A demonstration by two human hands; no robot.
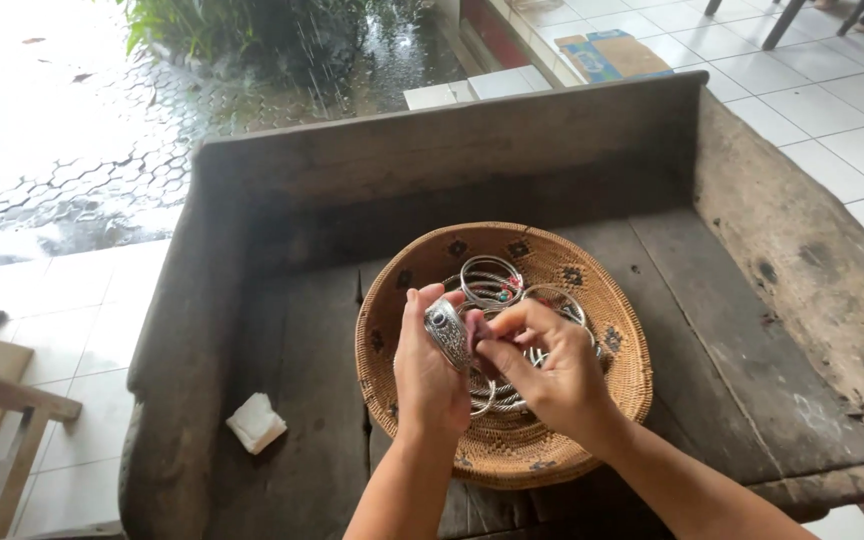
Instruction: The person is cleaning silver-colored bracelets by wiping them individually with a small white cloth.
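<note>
Two bare hands meet above a round woven basket of tan rattan with dark flower motifs, which sits on a weathered grey wooden bench with raised back and side boards that wall it in. In the head view, the only one, the left hand stands upright with its fingers curled around a wide, engraved silver cuff bracelet, gripping it by the edge so that its patterned face turns up toward the eyes. The right hand comes in from the other side, thumb and fingertips pinched together against the cuff and what looks like a small pinkish bit between them; what that bit is I cannot tell. Both hands hover right over the basket, and directly below them thin silver bangles lie heaped in its bowl. One crumpled white tissue lies apart on the bench planks, left of the basket.
</note>
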